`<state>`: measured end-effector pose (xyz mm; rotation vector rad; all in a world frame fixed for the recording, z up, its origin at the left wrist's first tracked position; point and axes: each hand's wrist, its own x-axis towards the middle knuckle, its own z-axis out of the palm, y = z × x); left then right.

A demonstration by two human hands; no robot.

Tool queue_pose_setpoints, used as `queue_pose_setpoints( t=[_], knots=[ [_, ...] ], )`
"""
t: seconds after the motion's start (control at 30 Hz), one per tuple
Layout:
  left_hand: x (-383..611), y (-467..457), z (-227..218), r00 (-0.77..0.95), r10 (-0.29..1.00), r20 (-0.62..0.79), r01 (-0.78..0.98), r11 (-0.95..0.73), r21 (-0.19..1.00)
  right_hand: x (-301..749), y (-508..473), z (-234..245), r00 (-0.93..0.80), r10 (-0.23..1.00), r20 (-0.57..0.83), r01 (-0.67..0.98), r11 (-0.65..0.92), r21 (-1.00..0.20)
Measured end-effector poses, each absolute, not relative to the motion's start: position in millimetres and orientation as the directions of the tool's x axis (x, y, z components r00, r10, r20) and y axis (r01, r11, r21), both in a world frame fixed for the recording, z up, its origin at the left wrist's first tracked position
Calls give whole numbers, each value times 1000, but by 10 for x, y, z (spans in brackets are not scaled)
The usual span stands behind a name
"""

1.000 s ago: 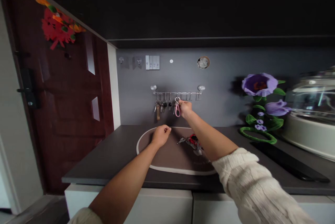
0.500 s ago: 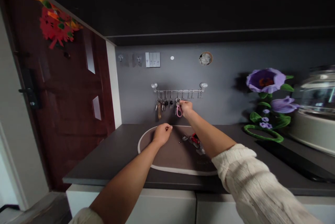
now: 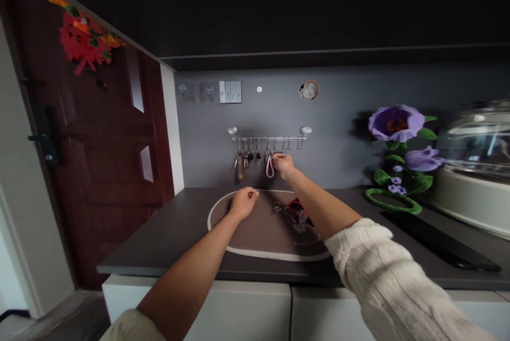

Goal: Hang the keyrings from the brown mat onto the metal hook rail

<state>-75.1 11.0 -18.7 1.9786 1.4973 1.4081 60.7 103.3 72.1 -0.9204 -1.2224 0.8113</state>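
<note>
My right hand [image 3: 283, 164] reaches up to the metal hook rail [image 3: 269, 139] on the grey wall and pinches the ring of a key set with a pink loop strap [image 3: 270, 167], which hangs at a hook. Left of it hang other keys [image 3: 244, 159], one with a brown fob. My left hand [image 3: 243, 203] hovers over the oval brown mat [image 3: 239, 235] on the dark counter, fingers curled in a loose fist with nothing visible in them. More keys with a red fob [image 3: 294, 208] lie on the mat below my right forearm.
A dark red door [image 3: 91, 160] with a black handle stands at the left. Purple fabric flowers [image 3: 396, 155] and a glass-lidded appliance [image 3: 476, 165] sit on the counter [image 3: 167, 240] at the right. A black flat bar [image 3: 438, 240] lies near them. Dark cabinets overhang above.
My right hand stays at the pink-strapped keys on the rail. My left hand has barely moved. The view shifted slightly.
</note>
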Motion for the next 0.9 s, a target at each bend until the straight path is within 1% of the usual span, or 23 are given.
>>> queue_pose_setpoints(
  t=[0.2,0.33,0.43,0.5,0.6,0.73,0.9],
  knots=[
    [-746,57,-177,-52,893,447,468,-374,801,715,812,733,164,935,314,-88,331,-940],
    [-734,-28,-140,-100,925,366,385,-303,872,814,547,680,87,953,290,-133,299,-945],
    [-689,-91,-91,-123,946,302,372,-238,897,890,365,580,25,954,299,-120,299,-947],
    [-628,-123,-56,-112,954,277,384,-216,898,935,282,485,-16,946,324,-65,322,-945],
    [-497,-145,-15,-101,960,261,395,-202,896,997,206,322,-46,922,385,89,388,-917],
    [-329,-123,-18,-82,961,265,397,-213,893,1079,124,143,-51,871,488,314,478,-821],
    [-272,-65,-96,-29,947,321,417,-281,865,1137,36,55,-108,838,534,496,511,-702]
  ],
)
